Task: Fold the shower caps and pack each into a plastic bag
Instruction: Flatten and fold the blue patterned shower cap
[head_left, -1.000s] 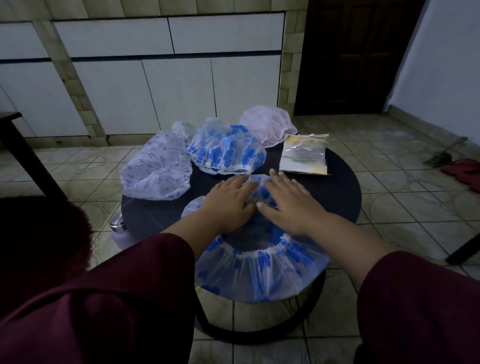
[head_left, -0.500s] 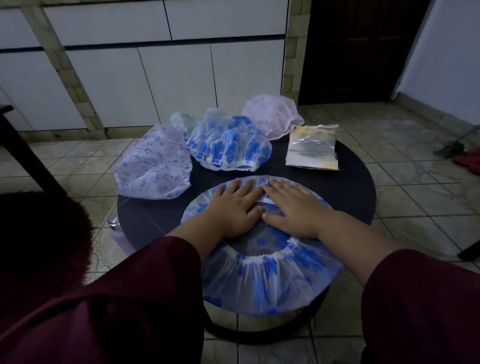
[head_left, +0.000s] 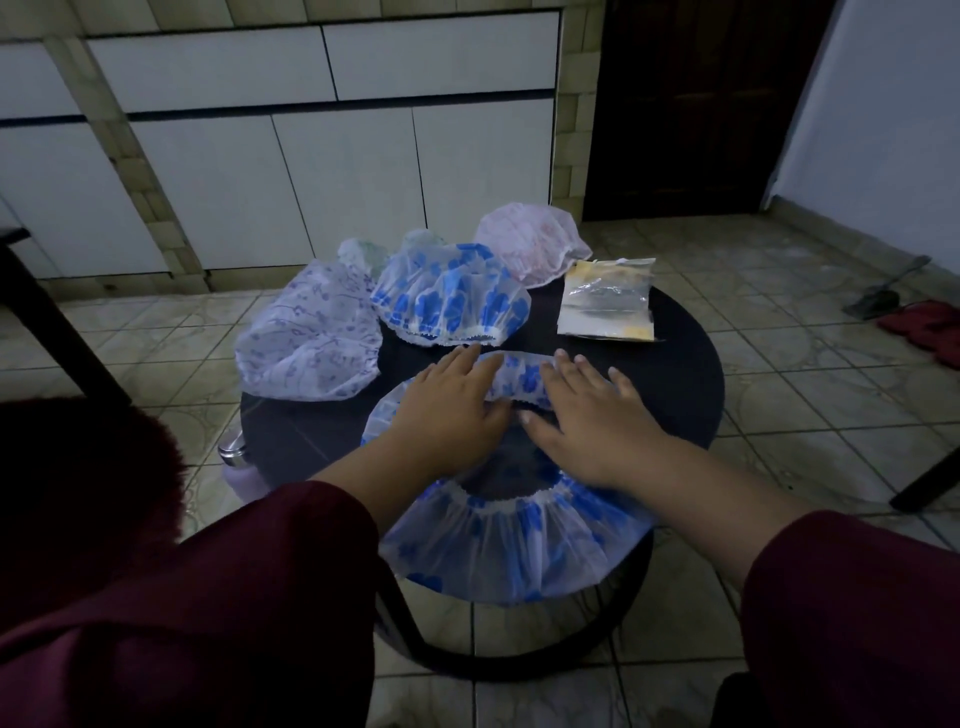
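We start at the left, where a white shower cap with small purple marks (head_left: 311, 340) lies puffed up on the round dark table (head_left: 680, 374). Next to it sits a clear shower cap with big blue flowers (head_left: 451, 300), and behind that a pale pink shower cap (head_left: 535, 248). (A little greenish one peeks out at the back, but we cannot see it well.)

Our cap to fold is the flat clear shower cap with blue flowers (head_left: 511, 545), lying open side up at the near edge of the table, hanging a bit over the rim. Our left hand (head_left: 441, 415) and our right hand (head_left: 592, 421) both rest flat on it, fingers straight and a little spread, pressing down and not pinching. The fingertips lie on the far edge of the cap. The cap has no long side yet, since it is round. Both hands are equally near, so we think the fold can go either sideways or from far edge to near edge.

To the right lies a small stack of clear plastic bags with a yellow strip (head_left: 608, 301), well apart from the hands; the right hand is nearer to it.

The table stands on a tiled floor (head_left: 779, 415), with white cupboard doors (head_left: 343, 187) behind and a dark door (head_left: 685, 104) to the right. The room is dim.
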